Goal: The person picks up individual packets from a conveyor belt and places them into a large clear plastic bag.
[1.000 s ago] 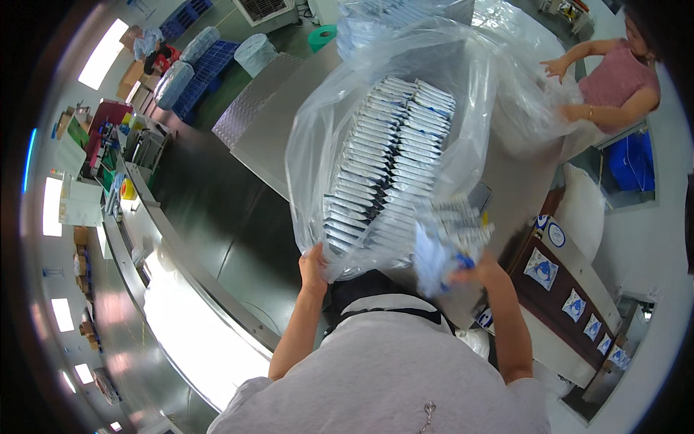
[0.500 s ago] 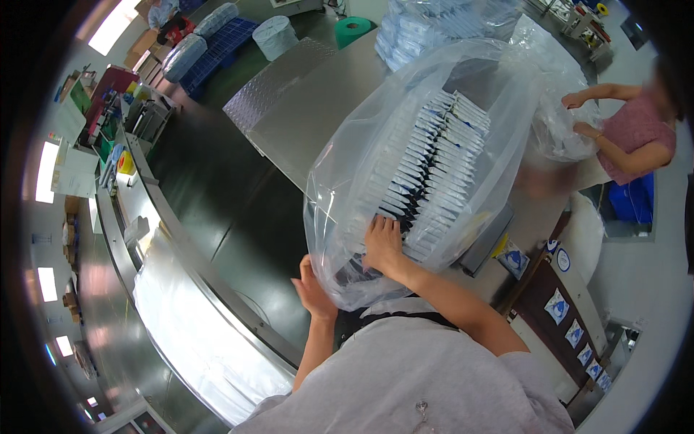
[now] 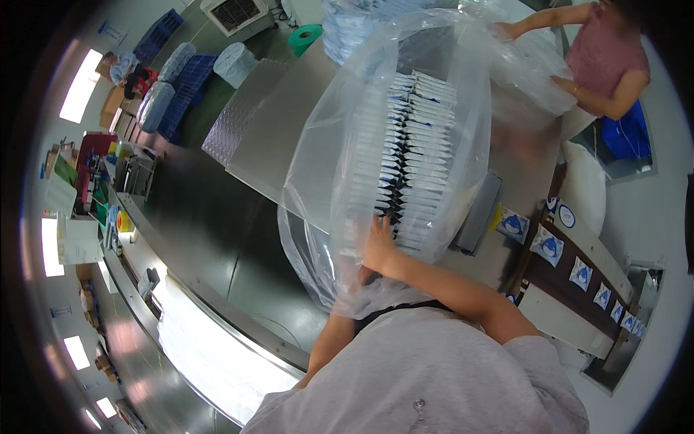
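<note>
A large clear plastic bag (image 3: 311, 152) lies open on the metal table in front of me. Inside it, small white and blue packets (image 3: 426, 155) stand on edge in two long rows, pressed close together. My right hand (image 3: 382, 246) reaches into the bag at the near end of these rows, its fingers stretched out against the nearest packets. At the bag's near edge is my left hand (image 3: 353, 286), mostly covered by the crumpled film and by my right hand, so its fingers do not show clearly.
A grey metal box (image 3: 480, 213) sits right of the bag. Beyond it, a brown conveyor belt (image 3: 564, 271) carries several packets. A co-worker (image 3: 611, 61) handles clear plastic at the far right. Wrapped bundles (image 3: 361, 32) are stacked at the back. Another counter (image 3: 217, 347) runs along my left.
My left hand has moved from beside the bag to its near edge, behind the film. My right hand's fingers have straightened. The view has shifted, and the co-worker's arms are spread wider on the plastic.
</note>
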The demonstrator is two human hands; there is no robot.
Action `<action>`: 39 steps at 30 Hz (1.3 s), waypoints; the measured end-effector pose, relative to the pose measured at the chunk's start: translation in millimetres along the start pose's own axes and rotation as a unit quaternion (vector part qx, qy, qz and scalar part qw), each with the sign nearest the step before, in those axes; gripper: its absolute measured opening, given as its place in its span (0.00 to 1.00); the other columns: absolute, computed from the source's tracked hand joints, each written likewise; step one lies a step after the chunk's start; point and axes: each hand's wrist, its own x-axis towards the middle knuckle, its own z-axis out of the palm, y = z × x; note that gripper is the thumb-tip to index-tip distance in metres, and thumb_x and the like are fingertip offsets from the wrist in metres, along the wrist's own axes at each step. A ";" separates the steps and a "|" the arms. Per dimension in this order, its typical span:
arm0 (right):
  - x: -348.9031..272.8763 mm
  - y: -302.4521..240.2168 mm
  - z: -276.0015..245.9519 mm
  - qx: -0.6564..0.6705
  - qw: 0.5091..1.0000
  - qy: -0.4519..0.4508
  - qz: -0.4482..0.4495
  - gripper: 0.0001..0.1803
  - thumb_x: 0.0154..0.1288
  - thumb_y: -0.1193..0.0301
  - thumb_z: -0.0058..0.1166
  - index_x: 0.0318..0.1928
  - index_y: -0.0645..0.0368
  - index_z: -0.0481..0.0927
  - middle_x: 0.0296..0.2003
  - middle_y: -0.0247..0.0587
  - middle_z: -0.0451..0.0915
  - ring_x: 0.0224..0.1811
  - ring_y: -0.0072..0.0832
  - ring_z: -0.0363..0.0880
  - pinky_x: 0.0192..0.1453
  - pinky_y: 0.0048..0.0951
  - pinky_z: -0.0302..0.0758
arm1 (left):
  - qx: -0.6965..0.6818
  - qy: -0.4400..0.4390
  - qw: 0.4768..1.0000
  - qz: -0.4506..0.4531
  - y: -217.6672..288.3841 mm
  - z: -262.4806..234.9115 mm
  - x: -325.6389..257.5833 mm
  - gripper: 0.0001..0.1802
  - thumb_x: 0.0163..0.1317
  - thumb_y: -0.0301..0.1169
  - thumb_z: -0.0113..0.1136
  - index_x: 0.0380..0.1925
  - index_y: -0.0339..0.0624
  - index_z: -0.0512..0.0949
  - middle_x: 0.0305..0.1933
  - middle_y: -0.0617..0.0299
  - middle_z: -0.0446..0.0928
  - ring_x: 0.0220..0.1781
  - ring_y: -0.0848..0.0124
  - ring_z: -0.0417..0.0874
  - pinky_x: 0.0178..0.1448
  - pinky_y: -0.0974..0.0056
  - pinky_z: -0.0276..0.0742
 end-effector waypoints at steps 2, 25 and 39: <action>-7.5 -9.8 -6.6 0.011 0.996 -0.082 -0.021 0.44 0.46 0.47 0.56 0.58 0.66 0.66 0.57 0.59 0.62 0.59 0.53 0.59 0.58 0.60 0.55 | 0.009 0.008 1.000 0.003 -0.1 -0.5 -5.7 0.19 0.57 0.43 0.54 0.43 0.41 0.72 0.39 0.61 0.73 0.40 0.69 0.74 0.47 0.62 0.70; -190.0 111.6 -102.6 0.278 0.896 0.346 -0.009 0.17 0.52 0.71 0.56 0.44 0.55 0.73 0.43 0.39 0.74 0.47 0.38 0.72 0.55 0.39 0.65 | 0.159 0.053 0.986 0.012 -6.5 -4.6 -11.9 0.18 0.59 0.41 0.53 0.44 0.42 0.74 0.40 0.61 0.75 0.40 0.69 0.74 0.47 0.64 0.70; -530.7 452.1 -28.1 -0.047 0.821 -0.125 0.554 0.29 0.58 0.77 0.45 0.61 0.49 0.59 0.61 0.40 0.62 0.62 0.45 0.62 0.58 0.52 0.67 | 0.202 0.151 0.966 0.056 0.1 -39.6 -18.0 0.18 0.60 0.40 0.52 0.45 0.42 0.75 0.40 0.61 0.76 0.40 0.69 0.75 0.46 0.65 0.71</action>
